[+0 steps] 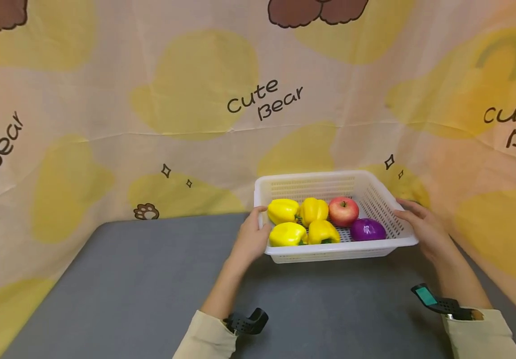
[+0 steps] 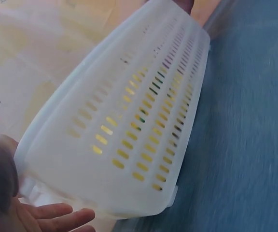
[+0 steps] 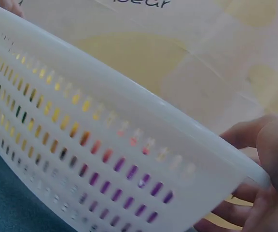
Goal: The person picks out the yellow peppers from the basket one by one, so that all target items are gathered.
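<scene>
Between both hands is a white slotted plastic basket (image 1: pixel 330 253), toward the back right of the table in the head view. My left hand (image 1: pixel 252 238) grips its left rim, thumb over the edge and fingers beneath, as the left wrist view also shows. The opposite end is held by my right hand (image 1: pixel 426 232), with fingers under the rim. Inside lie several yellow bell peppers (image 1: pixel 288 234), a red apple (image 1: pixel 344 212) and a shiny purple round vegetable or fruit (image 1: pixel 368 230). Whether the basket's base touches the table cannot be made out.
The grey tabletop (image 1: pixel 141 289) stretches to the left and front of the basket. Behind it and along the right side hangs a patterned cloth (image 1: pixel 195 99) with bear print, close to the basket's back edge. Dark straps circle both wrists.
</scene>
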Demonstrator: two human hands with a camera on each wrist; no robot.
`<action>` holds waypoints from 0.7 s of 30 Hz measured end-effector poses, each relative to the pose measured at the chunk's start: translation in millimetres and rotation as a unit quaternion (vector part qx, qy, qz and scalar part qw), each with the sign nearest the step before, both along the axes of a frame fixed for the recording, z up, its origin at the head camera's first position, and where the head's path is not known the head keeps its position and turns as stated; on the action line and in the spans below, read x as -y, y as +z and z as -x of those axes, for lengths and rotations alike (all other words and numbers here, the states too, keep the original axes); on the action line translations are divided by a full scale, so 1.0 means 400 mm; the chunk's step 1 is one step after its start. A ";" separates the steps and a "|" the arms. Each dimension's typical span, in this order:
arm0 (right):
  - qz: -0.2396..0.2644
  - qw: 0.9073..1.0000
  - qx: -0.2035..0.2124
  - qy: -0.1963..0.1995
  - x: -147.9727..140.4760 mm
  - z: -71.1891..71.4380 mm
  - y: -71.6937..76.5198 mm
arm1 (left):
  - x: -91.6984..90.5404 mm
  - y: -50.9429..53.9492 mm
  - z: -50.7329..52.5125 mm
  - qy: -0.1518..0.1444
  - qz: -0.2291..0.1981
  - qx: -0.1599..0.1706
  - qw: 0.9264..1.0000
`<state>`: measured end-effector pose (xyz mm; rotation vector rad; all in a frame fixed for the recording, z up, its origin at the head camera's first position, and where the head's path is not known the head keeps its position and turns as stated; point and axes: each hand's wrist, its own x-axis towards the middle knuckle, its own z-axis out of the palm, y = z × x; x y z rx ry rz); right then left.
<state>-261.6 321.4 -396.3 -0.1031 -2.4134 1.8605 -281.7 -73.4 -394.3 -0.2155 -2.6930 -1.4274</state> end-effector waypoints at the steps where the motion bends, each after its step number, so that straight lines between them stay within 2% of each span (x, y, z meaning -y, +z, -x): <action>1: -0.010 1.000 0.001 -0.004 -0.006 0.000 0.001 | -0.011 0.000 0.003 -0.002 -0.001 0.002 1.000; 3: -0.025 1.000 0.006 -0.011 -0.017 0.000 0.000 | -0.028 0.003 0.005 -0.004 0.004 0.011 1.000; 6: -0.040 0.999 0.010 -0.018 -0.025 -0.002 -0.002 | -0.041 0.014 0.006 0.003 0.042 0.009 0.999; 11: -0.030 0.999 0.015 -0.018 -0.023 0.000 -0.010 | -0.045 0.033 0.001 0.029 0.095 -0.037 0.994; 17: 0.003 1.000 0.019 -0.021 -0.029 0.000 -0.012 | -0.061 0.038 -0.008 0.048 0.113 -0.091 0.988; 19: 0.021 0.999 0.015 -0.021 -0.031 0.001 -0.012 | -0.068 0.044 -0.008 0.028 0.089 -0.105 0.990; 21: 0.024 0.999 0.011 -0.023 -0.031 0.002 -0.013 | -0.075 0.053 -0.006 -0.007 0.062 -0.114 0.992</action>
